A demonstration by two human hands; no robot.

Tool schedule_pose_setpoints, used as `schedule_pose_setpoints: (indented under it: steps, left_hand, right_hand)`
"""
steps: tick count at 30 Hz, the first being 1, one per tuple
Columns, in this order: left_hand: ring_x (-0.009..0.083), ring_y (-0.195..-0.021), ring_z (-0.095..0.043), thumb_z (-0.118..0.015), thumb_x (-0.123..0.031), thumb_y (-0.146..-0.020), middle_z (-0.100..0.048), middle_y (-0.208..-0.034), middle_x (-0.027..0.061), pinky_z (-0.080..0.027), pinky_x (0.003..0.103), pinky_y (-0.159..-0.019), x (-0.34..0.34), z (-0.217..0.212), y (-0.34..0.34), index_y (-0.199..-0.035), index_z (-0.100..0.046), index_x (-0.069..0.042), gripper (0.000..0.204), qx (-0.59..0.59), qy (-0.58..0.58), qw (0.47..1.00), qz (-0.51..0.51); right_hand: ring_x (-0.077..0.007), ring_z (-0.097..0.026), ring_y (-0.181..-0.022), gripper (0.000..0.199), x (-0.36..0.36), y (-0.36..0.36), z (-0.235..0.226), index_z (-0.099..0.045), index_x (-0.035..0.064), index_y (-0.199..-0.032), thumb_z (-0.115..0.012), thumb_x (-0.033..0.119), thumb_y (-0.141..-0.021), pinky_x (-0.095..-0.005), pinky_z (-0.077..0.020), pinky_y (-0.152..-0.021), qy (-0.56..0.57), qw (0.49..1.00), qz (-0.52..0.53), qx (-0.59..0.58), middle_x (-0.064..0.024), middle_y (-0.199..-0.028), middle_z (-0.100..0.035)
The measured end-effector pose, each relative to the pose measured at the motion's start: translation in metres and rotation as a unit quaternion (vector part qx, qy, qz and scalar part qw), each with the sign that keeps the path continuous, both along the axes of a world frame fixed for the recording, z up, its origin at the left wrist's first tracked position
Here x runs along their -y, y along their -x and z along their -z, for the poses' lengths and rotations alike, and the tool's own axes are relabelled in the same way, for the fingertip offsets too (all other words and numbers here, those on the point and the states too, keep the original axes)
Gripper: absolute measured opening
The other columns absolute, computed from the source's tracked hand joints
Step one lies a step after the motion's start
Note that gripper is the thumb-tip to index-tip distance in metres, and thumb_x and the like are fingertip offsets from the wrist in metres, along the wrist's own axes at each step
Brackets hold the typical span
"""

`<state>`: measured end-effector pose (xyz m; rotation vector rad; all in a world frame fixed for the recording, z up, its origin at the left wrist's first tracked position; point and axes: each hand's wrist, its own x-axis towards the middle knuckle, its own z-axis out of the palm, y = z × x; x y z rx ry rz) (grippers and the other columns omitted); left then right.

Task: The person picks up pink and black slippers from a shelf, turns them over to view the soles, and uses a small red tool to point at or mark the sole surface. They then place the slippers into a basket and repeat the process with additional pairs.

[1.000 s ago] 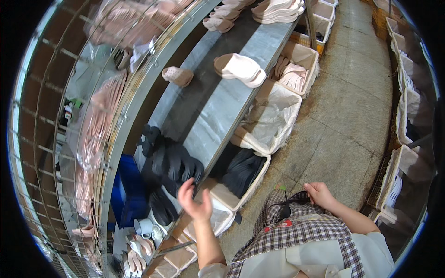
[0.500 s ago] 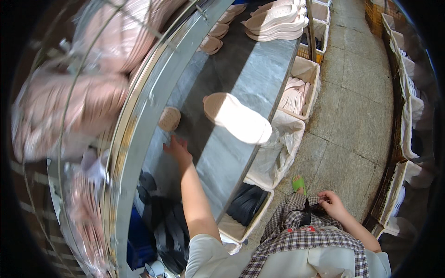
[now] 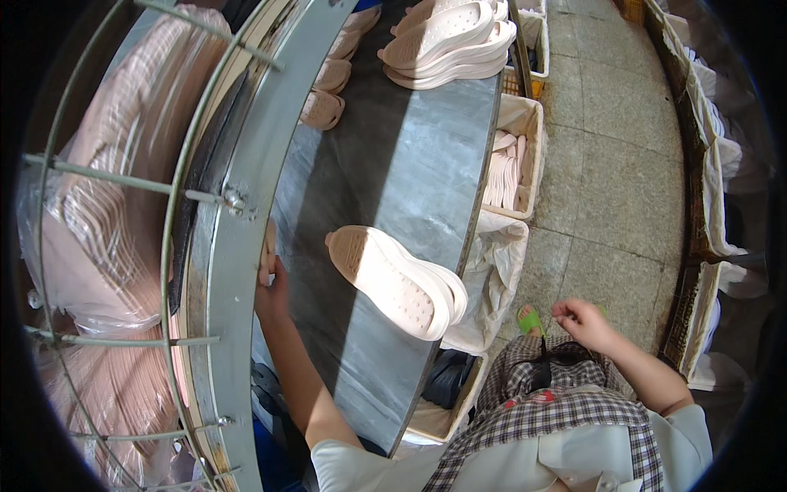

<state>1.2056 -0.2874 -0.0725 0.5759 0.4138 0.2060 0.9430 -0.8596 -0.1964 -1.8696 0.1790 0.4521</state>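
At the left edge of the grey table, partly behind a metal frame, my left hand [image 3: 275,289] has its fingers closed on a pale pink clog [image 3: 268,250]. Most of that clog is hidden. To the right, a few pale pink shoe soles [image 3: 393,283] lie overlapped on the tabletop, half in sunlight. My right hand [image 3: 586,321] hovers in front of my checked apron with curled fingers and nothing visible in them.
Stacked soles [image 3: 451,49] and pink clogs [image 3: 321,109] occupy the table's far end. Lined baskets [image 3: 533,160] stand along its right side. A metal cage frame [image 3: 172,189] holds bagged pink pieces [image 3: 115,221] at left. More crates [image 3: 697,328] line the walkway's right side.
My left hand has moved left and closed on the clog near the frame. My right hand has risen away from the apron. The view has shifted, bringing the cage frame nearer.
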Motion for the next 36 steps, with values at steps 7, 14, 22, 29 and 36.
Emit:
schedule_pose_setpoints:
  steps: [7,14,22,29,36]
  left_hand:
    - [0.0419,-0.106,-0.056,-0.052,-0.008,-0.090,-0.055,-0.117,0.0273,-0.058,0.044,-0.081,0.248,-0.097,0.158,-0.124,-0.044,0.009,0.039,-0.039,-0.064,0.975,0.210]
    - [0.0276,-0.125,-0.044,-0.066,-0.005,-0.081,-0.040,-0.137,0.0168,-0.040,0.040,-0.102,0.450,-0.081,0.240,-0.143,-0.020,-0.002,0.077,-0.071,-0.178,0.898,0.395]
    - [0.0315,-0.113,-0.055,-0.057,-0.012,-0.089,-0.047,-0.127,0.0242,-0.051,0.042,-0.091,0.527,-0.035,0.211,-0.137,-0.028,0.003,0.058,-0.069,-0.126,0.902,0.407]
    - [0.0319,-0.101,-0.063,-0.048,-0.005,-0.088,-0.058,-0.116,0.0241,-0.052,0.042,-0.088,0.574,0.021,0.217,-0.119,-0.049,0.010,0.035,-0.187,0.009,0.882,0.432]
    - [0.0234,-0.086,-0.067,-0.052,-0.008,-0.089,-0.065,-0.103,0.0174,-0.055,0.034,-0.076,0.596,0.027,0.233,-0.111,-0.058,0.009,0.029,-0.198,-0.046,0.894,0.399]
  right_hand:
    - [-0.0167,-0.052,-0.112,0.052,-0.001,-0.091,-0.070,-0.038,0.0052,-0.136,-0.061,0.020,-0.091,-0.0315,-0.0429,-0.094,-0.346,0.926,-0.006,0.151,-0.0098,-0.123,-0.056]
    - [-0.0241,-0.047,-0.124,0.077,0.043,-0.076,-0.126,-0.030,0.0054,-0.143,-0.030,0.063,-0.092,-0.0385,-0.0373,-0.106,-0.741,0.670,0.042,0.026,-0.0166,-0.138,-0.044]
    - [-0.0278,-0.052,-0.118,0.063,0.133,-0.015,-0.125,-0.041,0.0042,-0.136,-0.030,0.050,-0.093,-0.0432,-0.0397,-0.103,-0.714,0.682,0.113,-0.116,-0.0150,-0.130,-0.052]
    - [-0.0396,-0.030,-0.133,0.068,0.179,0.004,-0.109,-0.035,0.0190,-0.141,-0.030,0.062,-0.089,-0.0683,-0.0255,-0.100,-0.672,0.672,0.138,-0.278,-0.0129,-0.146,-0.029]
    - [-0.0407,-0.025,-0.134,0.067,0.192,0.011,-0.088,-0.034,0.0192,-0.141,-0.034,0.060,-0.088,-0.0704,-0.0232,-0.099,-0.676,0.649,0.168,-0.306,-0.0121,-0.147,-0.024]
